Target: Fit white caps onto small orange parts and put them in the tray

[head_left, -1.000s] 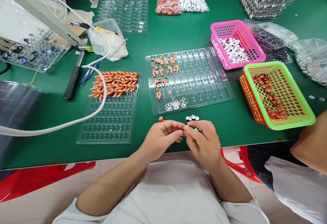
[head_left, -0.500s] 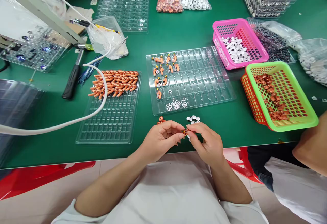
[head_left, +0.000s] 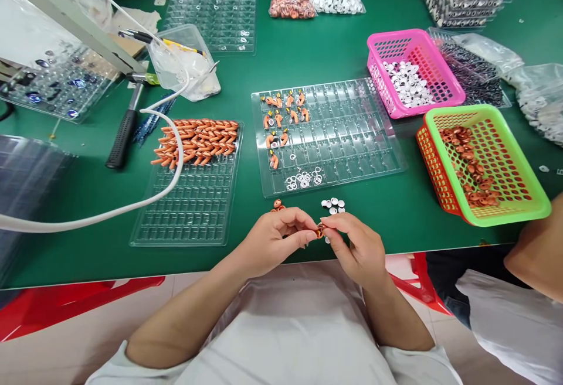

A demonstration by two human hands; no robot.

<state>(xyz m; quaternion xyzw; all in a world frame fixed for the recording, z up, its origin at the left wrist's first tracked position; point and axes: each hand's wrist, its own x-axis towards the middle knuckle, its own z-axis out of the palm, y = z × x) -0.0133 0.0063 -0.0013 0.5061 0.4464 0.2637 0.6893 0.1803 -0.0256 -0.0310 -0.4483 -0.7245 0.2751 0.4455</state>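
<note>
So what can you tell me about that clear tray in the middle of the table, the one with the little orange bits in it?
The clear tray is a thin, see-through plastic sheet moulded into rows of small pockets. It lies flat on the green table, beyond the hands, which do not touch it. Only its left end is filled: small orange pieces sit in pockets there, and a cluster of small white rings lies near its front edge. The other pockets look empty. The pink basket stands at its far right corner.
</note>
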